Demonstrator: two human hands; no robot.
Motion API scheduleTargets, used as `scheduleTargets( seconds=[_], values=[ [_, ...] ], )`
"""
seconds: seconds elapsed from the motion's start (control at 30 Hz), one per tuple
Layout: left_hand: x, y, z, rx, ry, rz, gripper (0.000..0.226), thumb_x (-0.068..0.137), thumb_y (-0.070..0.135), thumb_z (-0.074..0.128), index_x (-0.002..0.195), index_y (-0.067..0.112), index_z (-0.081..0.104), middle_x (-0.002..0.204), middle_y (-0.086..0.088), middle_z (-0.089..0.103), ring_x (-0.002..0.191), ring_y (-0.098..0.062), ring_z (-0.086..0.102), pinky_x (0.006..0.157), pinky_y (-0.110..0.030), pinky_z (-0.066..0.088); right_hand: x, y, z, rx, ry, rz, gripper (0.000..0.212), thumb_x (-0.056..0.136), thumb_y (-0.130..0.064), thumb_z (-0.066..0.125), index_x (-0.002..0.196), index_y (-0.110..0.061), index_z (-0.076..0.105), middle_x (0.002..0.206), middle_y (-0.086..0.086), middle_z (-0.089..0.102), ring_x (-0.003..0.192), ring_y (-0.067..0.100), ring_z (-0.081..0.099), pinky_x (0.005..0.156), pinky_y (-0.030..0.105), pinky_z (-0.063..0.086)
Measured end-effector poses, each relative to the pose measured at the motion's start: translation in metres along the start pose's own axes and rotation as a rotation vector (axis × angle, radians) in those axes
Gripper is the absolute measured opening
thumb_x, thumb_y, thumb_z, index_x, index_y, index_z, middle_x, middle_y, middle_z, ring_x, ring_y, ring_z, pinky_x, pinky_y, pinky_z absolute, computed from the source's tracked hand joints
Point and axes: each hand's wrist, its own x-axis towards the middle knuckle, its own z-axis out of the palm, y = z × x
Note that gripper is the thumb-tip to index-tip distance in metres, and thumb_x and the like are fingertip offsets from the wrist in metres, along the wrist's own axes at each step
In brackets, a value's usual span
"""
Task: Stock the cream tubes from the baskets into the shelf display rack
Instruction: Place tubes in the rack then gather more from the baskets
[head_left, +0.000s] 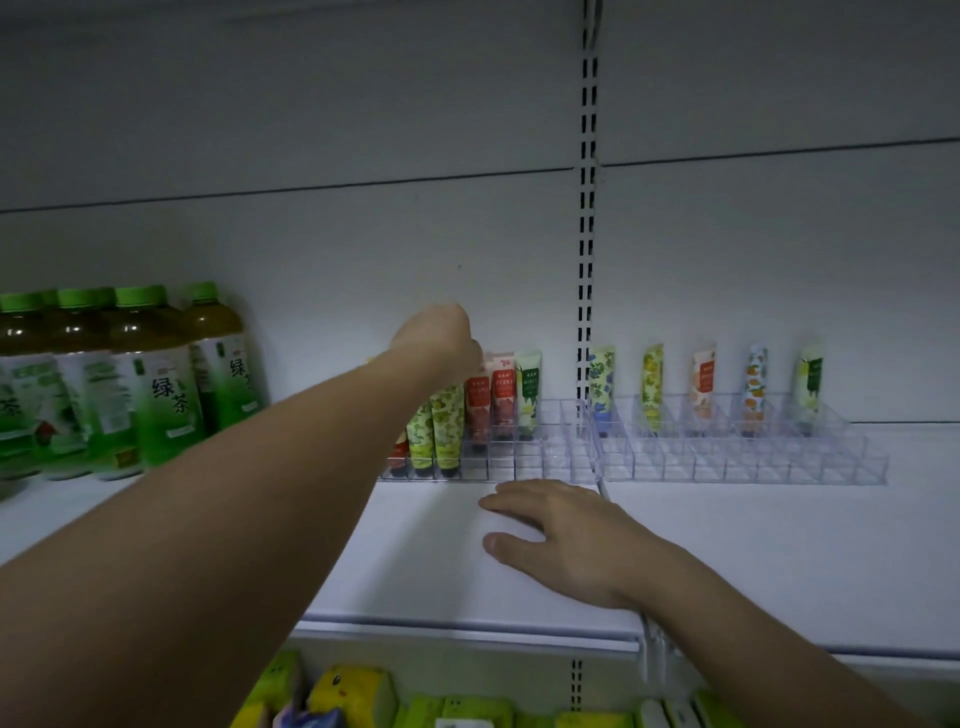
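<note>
I reach my left hand (441, 332) into the clear acrylic compartment rack (519, 457), fingers hidden behind the red printed cream tubes (478, 400), grip unclear; my right hand (561, 535) lies flat on the white shelf (753, 545), apparently to steady me.

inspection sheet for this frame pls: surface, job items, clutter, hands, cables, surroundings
Surface: white shelf, dim light.
Job's things: two clear racks, left rack and right rack, side by side at the back. Left rack holds a cluster of tubes; right rack has five tubes spaced along its back row. Most front cells are empty. Baskets not seen.
Clutter: green tea bottles at the shelf's left.
Hands: left hand reaches to the left rack's tubes, grip hidden; right hand rests flat on the shelf.
Cables: nothing seen.
Surroundings: slotted upright on the back panel; yellow-green packs on the shelf below.
</note>
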Motion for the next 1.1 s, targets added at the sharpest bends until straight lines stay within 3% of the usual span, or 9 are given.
scheduleTargets(
  seconds=[0.13,0.27,0.4,0.47,0.7,0.87,0.93,1.03,1.1],
  values=[
    [-0.029,-0.002,-0.014,-0.022,0.095,0.048,0.029,0.094,0.025,0.046,0.109,0.014,0.068,0.106,-0.005,0.069,0.094,-0.025,0.063,0.086,-0.04,0.054,-0.003,-0.004,-0.002,0.039,-0.002,0.042,0.058,0.091,-0.064,0.042,0.144,-0.041,0.038,0.153,-0.021,0.031,0.141,0.004,0.027,0.116,0.029,0.023],
    [-0.083,-0.01,-0.025,-0.062,0.084,0.094,0.028,0.091,0.033,0.047,0.109,0.029,0.068,0.112,0.0,0.068,0.094,-0.025,0.063,0.085,-0.04,0.054,-0.012,-0.015,-0.008,0.157,0.064,0.098,0.05,0.091,-0.053,0.053,0.136,-0.031,0.051,0.14,-0.015,0.049,0.125,0.004,0.048,0.107,0.028,0.039],
    [-0.13,-0.021,-0.032,-0.116,0.061,0.106,0.027,0.091,0.032,0.047,0.106,0.029,0.07,0.111,0.002,0.068,0.096,-0.023,0.062,0.085,-0.038,0.052,-0.02,-0.03,-0.016,0.315,0.224,0.145,0.022,0.092,-0.039,0.057,0.107,-0.027,0.067,0.102,-0.008,0.068,0.091,0.006,0.064,0.085,0.028,0.053],
    [-0.153,-0.03,-0.036,-0.189,0.029,0.077,0.027,0.091,0.034,0.047,0.108,0.03,0.069,0.111,0.005,0.068,0.099,-0.021,0.062,0.087,-0.037,0.052,-0.025,-0.046,-0.023,0.336,0.234,0.145,0.014,0.093,-0.034,0.057,0.094,-0.026,0.068,0.094,-0.006,0.069,0.086,0.011,0.065,0.083,0.031,0.053],
    [-0.251,-0.055,-0.037,-0.335,0.024,0.032,0.038,0.082,0.05,0.048,0.104,0.029,0.07,0.105,0.004,0.07,0.096,-0.018,0.062,0.085,-0.032,0.05,-0.073,-0.131,-0.019,0.304,0.138,0.066,0.026,0.095,-0.036,0.054,0.091,-0.016,0.071,0.087,0.002,0.072,0.077,0.019,0.067,0.072,0.035,0.054],
    [-0.328,-0.081,0.026,-0.331,-0.238,-0.073,0.053,0.074,0.054,0.042,0.109,0.026,0.069,0.104,0.0,0.072,0.097,-0.022,0.066,0.085,-0.035,0.052,-0.105,-0.137,0.061,0.292,-0.016,0.122,0.029,0.094,-0.03,0.057,0.087,-0.005,0.072,0.082,0.009,0.072,0.061,0.012,0.057,0.062,0.027,0.049],
    [-0.354,-0.097,0.063,-0.302,-0.363,-0.161,0.045,0.079,0.052,0.048,0.111,0.027,0.067,0.106,-0.003,0.071,0.102,-0.025,0.064,0.087,-0.032,0.05,-0.114,-0.127,0.102,0.259,-0.122,0.177,0.027,0.092,-0.025,0.059,0.084,-0.002,0.071,0.084,0.017,0.071,0.058,0.01,0.052,0.059,0.027,0.045],
    [-0.391,-0.115,0.117,-0.285,-0.502,-0.272,0.03,0.089,0.036,0.057,0.115,0.023,0.065,0.109,-0.008,0.07,0.108,-0.026,0.062,0.086,-0.029,0.044,-0.125,-0.108,0.162,0.223,-0.255,0.27,0.03,0.09,-0.027,0.059,0.079,-0.001,0.069,0.082,0.02,0.068,0.069,0.021,0.058,0.065,0.033,0.048],
    [-0.413,-0.123,0.149,-0.31,-0.601,-0.331,0.029,0.089,0.032,0.06,0.114,0.019,0.065,0.113,-0.012,0.068,0.11,-0.028,0.06,0.086,-0.029,0.044,-0.131,-0.094,0.2,0.275,-0.334,0.33,0.036,0.091,-0.025,0.057,0.072,0.005,0.061,0.078,0.028,0.059,0.066,0.025,0.052,0.062,0.036,0.042]
  ],
)
